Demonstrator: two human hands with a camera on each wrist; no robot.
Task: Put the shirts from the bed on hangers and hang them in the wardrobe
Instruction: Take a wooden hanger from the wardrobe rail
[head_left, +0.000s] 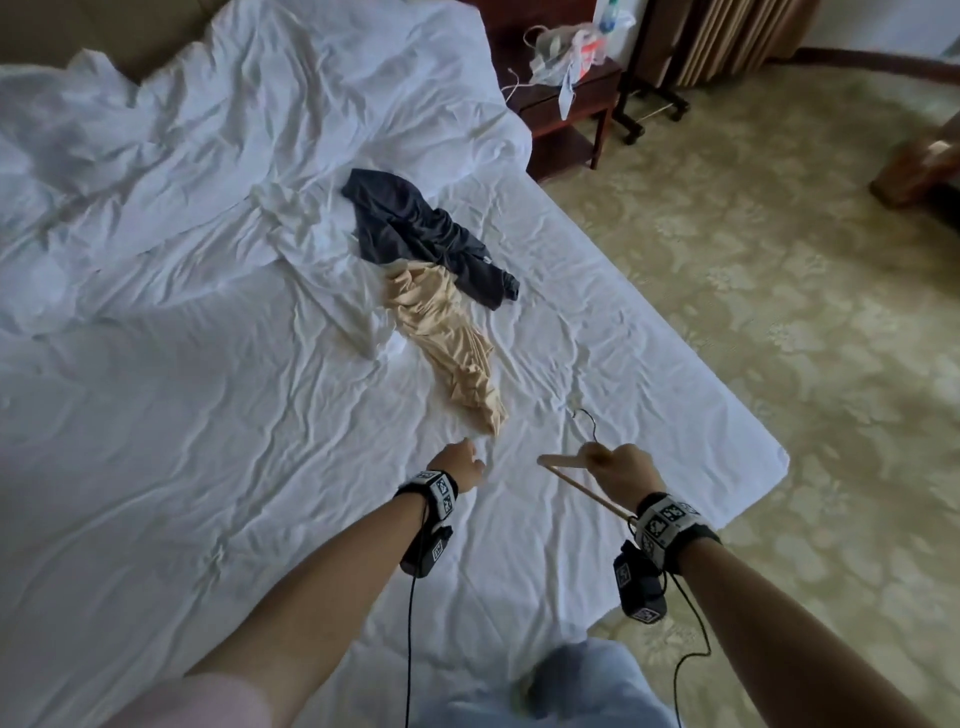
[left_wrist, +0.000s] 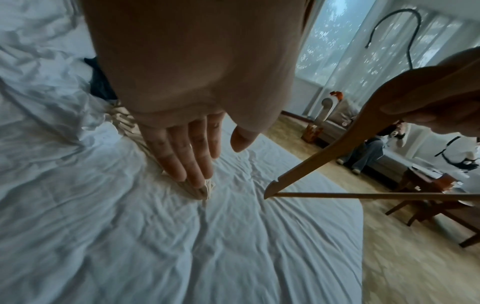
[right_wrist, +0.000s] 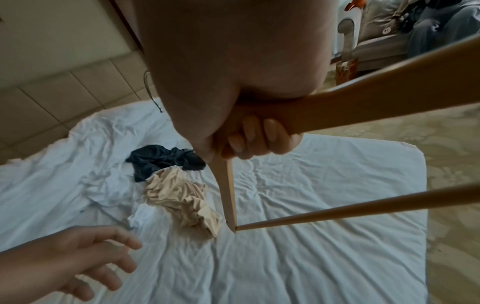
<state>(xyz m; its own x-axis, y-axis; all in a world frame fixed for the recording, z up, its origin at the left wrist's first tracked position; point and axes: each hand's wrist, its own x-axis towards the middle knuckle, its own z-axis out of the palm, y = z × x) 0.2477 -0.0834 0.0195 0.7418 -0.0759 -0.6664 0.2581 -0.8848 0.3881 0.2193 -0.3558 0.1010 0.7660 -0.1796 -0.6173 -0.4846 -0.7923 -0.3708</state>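
Observation:
A beige shirt (head_left: 447, 332) lies crumpled in a strip on the white bed (head_left: 208, 467). A dark navy shirt (head_left: 415, 234) is bunched at its far end, partly over it. My left hand (head_left: 460, 462) reaches over the sheet with straight fingers (left_wrist: 192, 164) by the beige shirt's (left_wrist: 202, 191) near end; contact is unclear. My right hand (head_left: 621, 467) grips a wooden hanger (head_left: 571, 467) by its middle, its wire hook (head_left: 587, 421) pointing away. In the right wrist view the fingers (right_wrist: 254, 139) curl round the hanger (right_wrist: 363, 111) above the bed's corner.
The rumpled duvet (head_left: 156, 156) fills the bed's far left. A dark wooden nightstand (head_left: 566, 104) with plastic bags stands beyond the bed's right side. Patterned carpet (head_left: 779, 260) lies to the right. A person (left_wrist: 369, 152) sits on a sofa by the window.

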